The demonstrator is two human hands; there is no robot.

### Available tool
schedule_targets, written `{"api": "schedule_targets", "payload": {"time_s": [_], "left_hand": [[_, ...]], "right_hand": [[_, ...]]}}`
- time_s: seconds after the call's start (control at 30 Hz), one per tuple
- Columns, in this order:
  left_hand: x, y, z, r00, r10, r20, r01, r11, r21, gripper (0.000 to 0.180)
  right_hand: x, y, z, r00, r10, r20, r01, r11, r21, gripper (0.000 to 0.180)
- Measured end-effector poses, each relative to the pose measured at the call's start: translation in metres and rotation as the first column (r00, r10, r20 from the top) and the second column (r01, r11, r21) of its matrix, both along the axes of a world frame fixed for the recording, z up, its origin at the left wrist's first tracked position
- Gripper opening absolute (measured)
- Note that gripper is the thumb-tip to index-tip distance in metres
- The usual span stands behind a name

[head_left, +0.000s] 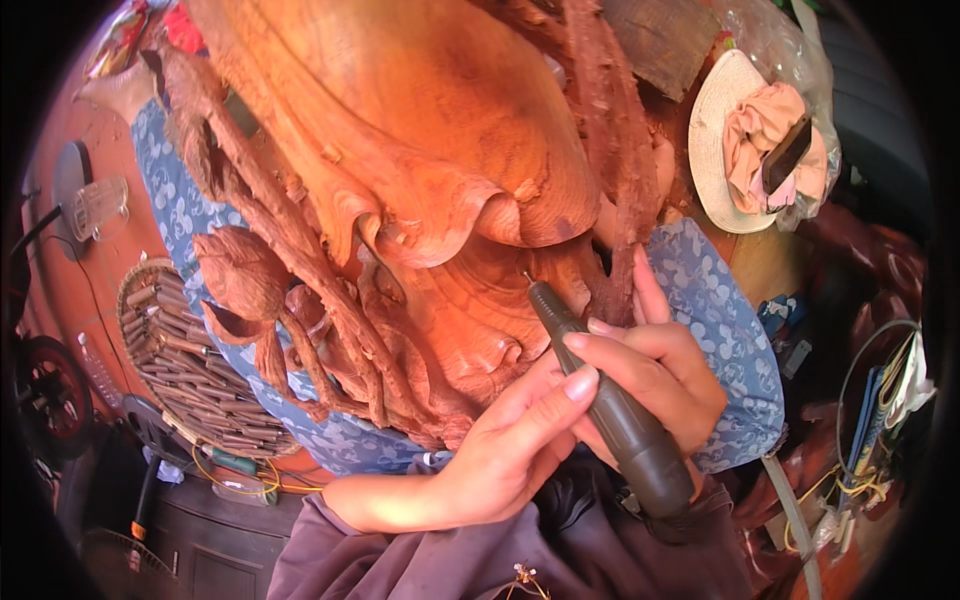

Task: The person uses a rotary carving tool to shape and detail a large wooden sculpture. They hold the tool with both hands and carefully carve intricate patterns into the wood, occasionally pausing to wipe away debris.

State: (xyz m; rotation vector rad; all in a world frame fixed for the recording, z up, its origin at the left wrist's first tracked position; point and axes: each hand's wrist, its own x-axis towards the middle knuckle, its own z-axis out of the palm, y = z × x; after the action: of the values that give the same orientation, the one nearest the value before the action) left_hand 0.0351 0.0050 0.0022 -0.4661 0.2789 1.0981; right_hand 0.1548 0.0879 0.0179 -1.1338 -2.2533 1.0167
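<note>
A large reddish-orange wood carving (400, 130) with curling, leaf-like folds and gnarled stems fills the middle, over my lap. My right hand (675, 375) is closed around a black rotary carving tool (630, 430), with the thumb and index finger along its barrel. From the lower left, my left hand (520, 430) closes on the same tool, its thumb against the side of the barrel; its other fingers are partly hidden beneath. The tool's thin bit points up and away from me, its tip at or just above the carved hollow under the folded edge; contact is unclear.
Blue patterned cloth (715, 350) lies under the carving. A round basket (170, 370) of slim brown handled tools stands at the left, near a clear mug (100, 208). At the far right lie a pale brimmed hat (705, 130) and some cables.
</note>
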Motion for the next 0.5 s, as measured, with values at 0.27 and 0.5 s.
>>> {"api": "schedule_targets", "payload": {"time_s": [0.27,0.5], "left_hand": [[0.000,-0.004,0.004,0.966,-0.145,-0.214,0.107,0.978,-0.177,0.045],[-0.001,-0.010,0.009,0.957,-0.153,-0.248,0.120,0.982,-0.144,0.047]], "right_hand": [[-0.003,-0.012,-0.021,0.994,-0.093,-0.056,0.100,0.984,0.148,0.019],[0.005,-0.018,-0.019,0.992,-0.097,-0.081,0.105,0.989,0.101,0.020]]}}
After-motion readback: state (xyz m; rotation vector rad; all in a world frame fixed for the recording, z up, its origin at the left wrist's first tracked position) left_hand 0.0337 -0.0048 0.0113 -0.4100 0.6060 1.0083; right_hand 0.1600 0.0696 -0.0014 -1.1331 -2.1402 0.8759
